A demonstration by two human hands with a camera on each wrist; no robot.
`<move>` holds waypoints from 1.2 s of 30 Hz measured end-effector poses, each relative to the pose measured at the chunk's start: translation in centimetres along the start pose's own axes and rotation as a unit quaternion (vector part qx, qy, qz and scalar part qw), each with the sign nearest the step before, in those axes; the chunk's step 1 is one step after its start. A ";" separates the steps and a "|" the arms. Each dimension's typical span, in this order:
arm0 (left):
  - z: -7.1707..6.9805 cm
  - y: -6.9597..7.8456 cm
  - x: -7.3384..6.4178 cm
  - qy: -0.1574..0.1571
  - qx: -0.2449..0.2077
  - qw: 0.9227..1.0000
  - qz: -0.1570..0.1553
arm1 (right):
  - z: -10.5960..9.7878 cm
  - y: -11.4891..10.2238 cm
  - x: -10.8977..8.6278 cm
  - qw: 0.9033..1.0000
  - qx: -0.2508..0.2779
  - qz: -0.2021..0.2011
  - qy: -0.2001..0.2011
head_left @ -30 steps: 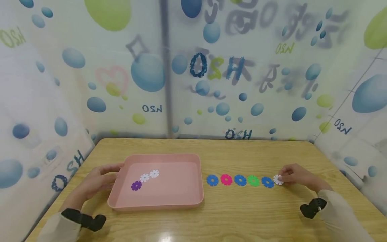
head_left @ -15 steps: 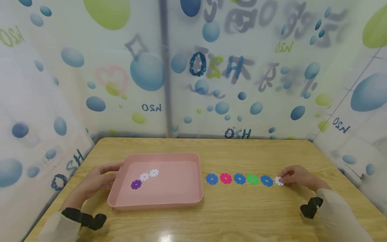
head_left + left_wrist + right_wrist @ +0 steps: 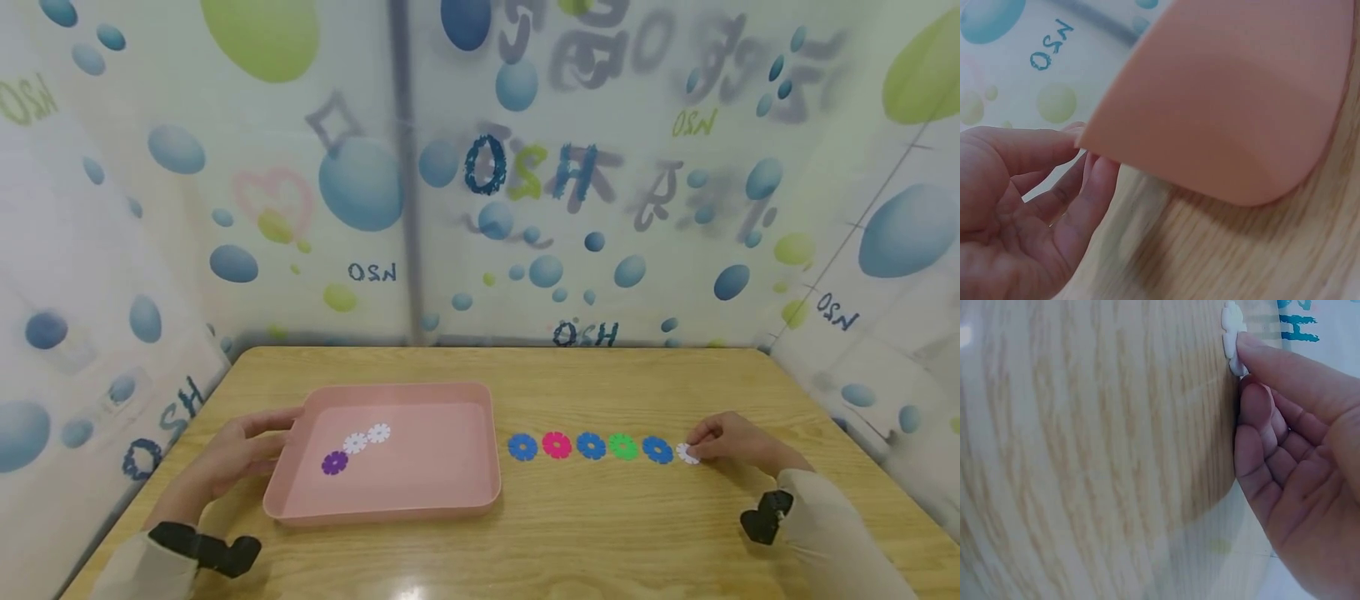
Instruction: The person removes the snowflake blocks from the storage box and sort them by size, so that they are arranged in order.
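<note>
My left hand (image 3: pixel 228 458) pinches the rim at the left side of a pink tray (image 3: pixel 427 467), thumb and fingers meeting at its edge in the left wrist view. At the row's right end, my right hand (image 3: pixel 735 442) pinches a white snowflake disc (image 3: pixel 1232 331) between thumb and fingers, low over the wood. To its left lie a blue disc (image 3: pixel 657 450), a green disc (image 3: pixel 622 447), another blue disc (image 3: pixel 591 446), a pink-red disc (image 3: pixel 557 445) and one more blue disc (image 3: pixel 522 447). The right fingers partly cover the white disc.
Inside the tray lie a purple disc (image 3: pixel 334 463) and two white ones, the nearer white disc (image 3: pixel 356 442) beside the purple. The wooden table (image 3: pixel 600 533) ends at a bubble-patterned curtain (image 3: pixel 510 275) behind, with similar sheets on both sides.
The right hand has shifted the white disc slightly away from the neighbouring blue disc and a little nearer the body. The left hand stays at the tray; the head view shifts slightly.
</note>
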State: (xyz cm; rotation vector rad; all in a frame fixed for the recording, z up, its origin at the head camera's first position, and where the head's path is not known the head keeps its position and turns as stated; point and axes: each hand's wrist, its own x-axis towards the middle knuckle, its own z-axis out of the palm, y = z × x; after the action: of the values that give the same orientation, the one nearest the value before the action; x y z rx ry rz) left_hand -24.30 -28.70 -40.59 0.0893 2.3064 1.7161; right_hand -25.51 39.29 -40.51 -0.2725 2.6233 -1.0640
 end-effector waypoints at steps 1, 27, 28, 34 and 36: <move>0.0 0.0 0.0 -0.002 0.002 1.000 0.003 | 0.0 0.1 0.0 1.000 0.003 -0.001 -0.001; 0.0 -0.1 0.1 0.005 0.006 1.000 -0.006 | 0.6 -5.7 2.3 0.996 0.034 -0.081 -0.002; 0.0 -0.1 0.1 0.005 0.005 1.000 -0.007 | 0.8 -6.2 2.5 0.995 0.031 -0.090 -0.009; -0.1 -0.2 0.2 0.004 0.016 1.000 -0.006 | 2.4 -9.7 4.0 0.989 0.007 -0.138 -0.046; -0.1 -0.2 0.2 0.005 0.019 1.000 -0.005 | 3.0 -10.9 4.4 0.987 0.004 -0.152 -0.056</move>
State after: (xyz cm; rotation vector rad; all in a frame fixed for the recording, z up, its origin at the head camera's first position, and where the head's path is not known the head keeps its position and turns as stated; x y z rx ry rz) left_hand -24.48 -28.79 -40.79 0.0773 2.3437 1.6712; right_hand -27.95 28.37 -35.80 -0.7286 2.5293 -1.1151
